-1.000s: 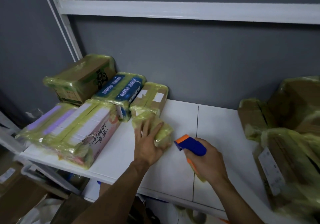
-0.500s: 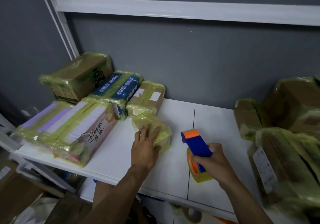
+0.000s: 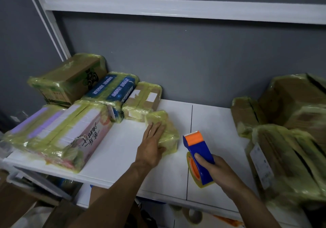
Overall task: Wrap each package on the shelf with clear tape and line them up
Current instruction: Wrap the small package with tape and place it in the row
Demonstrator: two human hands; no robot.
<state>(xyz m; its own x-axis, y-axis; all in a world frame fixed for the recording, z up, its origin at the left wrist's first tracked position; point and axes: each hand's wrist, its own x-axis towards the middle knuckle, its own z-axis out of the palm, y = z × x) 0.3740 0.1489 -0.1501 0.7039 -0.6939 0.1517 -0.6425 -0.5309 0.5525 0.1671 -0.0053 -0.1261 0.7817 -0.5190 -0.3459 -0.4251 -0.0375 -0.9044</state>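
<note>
Shelf: a white shelf (image 3: pixel 123 150) is set against a grey wall (image 3: pixel 194 55).
Small package: a small package (image 3: pixel 170 136), covered in yellowish tape, is laid near the middle of the shelf, just in front of the brown box with labels (image 3: pixel 143 100).
Left hand: the left hand (image 3: pixel 151 148) is laid flat on the small package, with the fingers straight; nothing is gripped by it.
Right hand: the right hand (image 3: pixel 214 167) is closed around the handle of the tape dispenser (image 3: pixel 198 150).
Tape dispenser: the blue and orange tool is held just to the right of the small package and apart from it. Its orange end is pointed away from the person, and the roll of tape (image 3: pixel 202 183) is carried at its near end. Whether the shelf is touched by it cannot be told.
Left group: three more wrapped packages are kept together at the left: a brown carton (image 3: pixel 70 79), a blue package (image 3: pixel 112 90) and a long pink and white package (image 3: pixel 70 132).
Right group: a pile of wrapped brown packages (image 3: pixel 291 139) is kept at the right end, partly blurred.
</note>
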